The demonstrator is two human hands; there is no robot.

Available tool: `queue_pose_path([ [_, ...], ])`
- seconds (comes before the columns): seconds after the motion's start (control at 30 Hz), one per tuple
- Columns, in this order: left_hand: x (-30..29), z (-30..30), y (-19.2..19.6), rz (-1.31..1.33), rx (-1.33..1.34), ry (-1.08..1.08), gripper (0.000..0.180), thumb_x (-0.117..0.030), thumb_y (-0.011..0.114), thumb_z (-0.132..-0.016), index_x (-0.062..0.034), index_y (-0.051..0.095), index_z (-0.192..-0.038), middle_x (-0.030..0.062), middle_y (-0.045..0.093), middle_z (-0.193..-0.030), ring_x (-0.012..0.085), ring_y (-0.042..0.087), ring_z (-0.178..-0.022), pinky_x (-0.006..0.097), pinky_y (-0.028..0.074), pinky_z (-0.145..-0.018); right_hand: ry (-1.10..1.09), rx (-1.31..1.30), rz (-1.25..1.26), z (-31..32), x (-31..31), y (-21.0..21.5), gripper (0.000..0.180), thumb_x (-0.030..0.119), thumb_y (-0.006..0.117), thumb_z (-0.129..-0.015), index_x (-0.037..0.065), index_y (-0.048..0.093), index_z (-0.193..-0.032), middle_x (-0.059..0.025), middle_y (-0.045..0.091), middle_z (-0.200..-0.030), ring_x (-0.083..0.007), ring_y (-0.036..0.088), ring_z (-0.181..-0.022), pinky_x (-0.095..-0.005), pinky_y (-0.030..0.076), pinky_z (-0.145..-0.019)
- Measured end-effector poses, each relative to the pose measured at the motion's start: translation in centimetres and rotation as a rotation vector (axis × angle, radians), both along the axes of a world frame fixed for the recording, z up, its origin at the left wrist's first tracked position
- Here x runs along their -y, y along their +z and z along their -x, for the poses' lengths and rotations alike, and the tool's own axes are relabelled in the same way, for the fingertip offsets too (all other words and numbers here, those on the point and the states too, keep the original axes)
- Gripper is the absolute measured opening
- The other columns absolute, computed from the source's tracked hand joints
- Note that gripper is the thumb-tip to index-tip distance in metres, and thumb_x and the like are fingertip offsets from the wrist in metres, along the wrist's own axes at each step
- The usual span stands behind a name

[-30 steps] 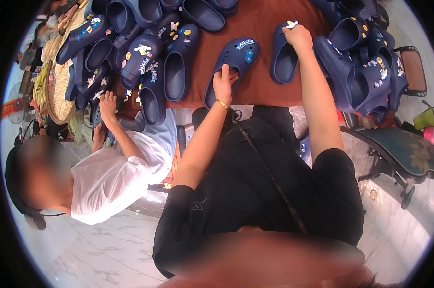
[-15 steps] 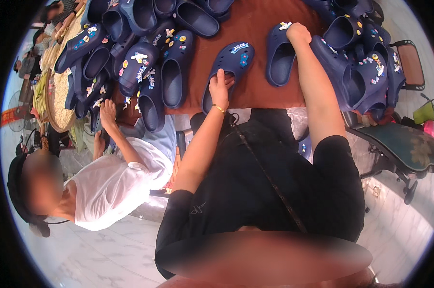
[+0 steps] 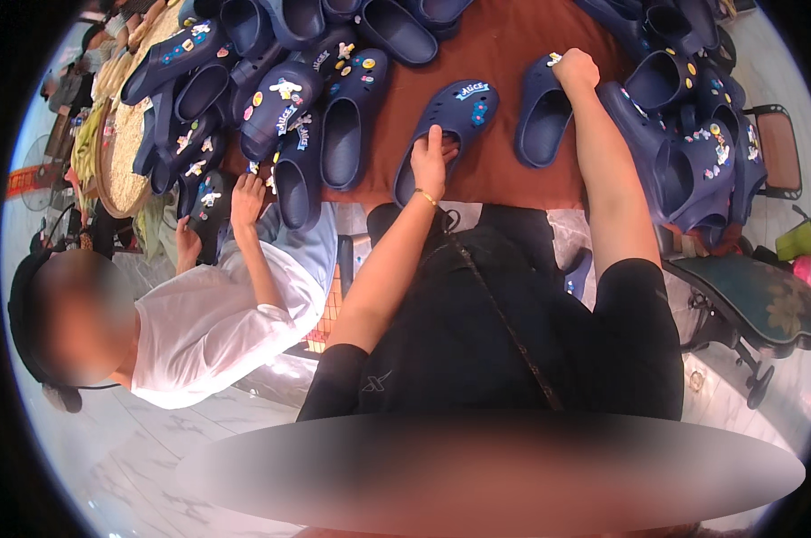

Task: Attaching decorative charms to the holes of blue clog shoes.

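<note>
A navy clog (image 3: 464, 108) with a white-and-blue name charm and blue flower charms lies on the brown-covered table. My left hand (image 3: 433, 161) grips it at the foot opening, fingers inside and thumb on top. To its right lies a second navy clog (image 3: 542, 125), toe away from me. My right hand (image 3: 576, 69) is closed at that toe, its fingertips on a small white charm (image 3: 554, 59); the curled fingers partly hide what they grip.
Decorated navy clogs (image 3: 284, 108) are heaped on the left, and more clogs (image 3: 683, 170) on the right. A co-worker in a white shirt (image 3: 217, 336) sits at left, a hand (image 3: 247, 202) at the heap's near edge. An office chair (image 3: 737, 287) stands at right.
The whole view has shifted slightly, moving the table rightward in it. Both my hands stay at the same two clogs. The co-worker's nearer hand has moved right along the heap's edge.
</note>
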State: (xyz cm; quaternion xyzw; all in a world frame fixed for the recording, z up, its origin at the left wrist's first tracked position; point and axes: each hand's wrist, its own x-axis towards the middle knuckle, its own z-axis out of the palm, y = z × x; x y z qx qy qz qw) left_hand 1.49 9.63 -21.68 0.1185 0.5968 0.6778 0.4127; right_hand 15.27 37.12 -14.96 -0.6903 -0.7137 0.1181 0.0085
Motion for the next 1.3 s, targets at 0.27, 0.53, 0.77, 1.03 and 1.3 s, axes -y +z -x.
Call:
queue_pose_path([
  [0.27, 0.0, -0.1, -0.3, -0.002, 0.014, 0.052, 0.049, -0.039, 0.052, -0.088, 0.0096, 0.049, -0.095, 0.0179, 0.059, -0.09, 0.0233, 0.063, -0.078, 0.03, 0.053, -0.065, 0.653, -0.475, 0.443, 10.2, 6.2, -1.0, 0.026, 0.025, 0.069, -0.063, 0.002, 0.067, -0.074, -0.0142, 0.064, -0.069, -0.0226, 0.062, -0.063, -0.0346, 0.05, -0.059],
  [0.53, -0.1, -0.1, -0.3, -0.06, 0.018, 0.064, 0.046, -0.037, 0.052, -0.089, 0.0085, 0.049, -0.093, 0.018, 0.059, -0.09, 0.0232, 0.063, -0.077, 0.03, 0.054, -0.065, 0.68, -0.015, 0.557, 15.4, 10.5, 0.2, 0.017, 0.017, 0.065, -0.069, 0.0, 0.065, -0.068, -0.0094, 0.064, -0.066, -0.0181, 0.061, -0.056, -0.032, 0.049, -0.054],
  [0.77, -0.1, -0.1, -0.1, 0.03, 0.039, 0.059, 0.043, -0.035, 0.051, -0.089, 0.0078, 0.048, -0.091, 0.0181, 0.059, -0.089, 0.023, 0.063, -0.075, 0.028, 0.053, -0.064, 0.685, 0.267, 0.476, 16.4, 10.9, 0.7, 0.024, 0.02, 0.067, -0.072, 0.01, 0.068, -0.093, -0.0094, 0.065, -0.094, -0.0237, 0.062, -0.088, -0.0383, 0.049, -0.075],
  [1.03, -0.2, 0.0, -0.2, 0.003, 0.035, 0.023, 0.047, -0.039, 0.049, -0.089, 0.0062, 0.045, -0.099, 0.0198, 0.057, -0.096, 0.0249, 0.062, -0.082, 0.03, 0.051, -0.069, 0.954, 0.145, 0.202, 13.9, 10.5, 1.0, 0.023, 0.024, 0.061, -0.076, 0.01, 0.068, -0.093, -0.0126, 0.064, -0.099, -0.0255, 0.062, -0.092, -0.0394, 0.05, -0.075],
  [1.3, 0.1, -0.2, 0.0, 0.018, 0.007, 0.018, 0.049, -0.041, 0.05, -0.089, 0.0063, 0.045, -0.099, 0.0204, 0.057, -0.097, 0.0258, 0.062, -0.083, 0.031, 0.051, -0.069, 0.287, 0.079, -0.216, 3.5, 0.7, 0.0, 0.029, 0.018, 0.05, -0.081, 0.008, 0.062, -0.105, -0.0116, 0.056, -0.116, -0.0281, 0.051, -0.11, -0.0449, 0.043, -0.087],
])
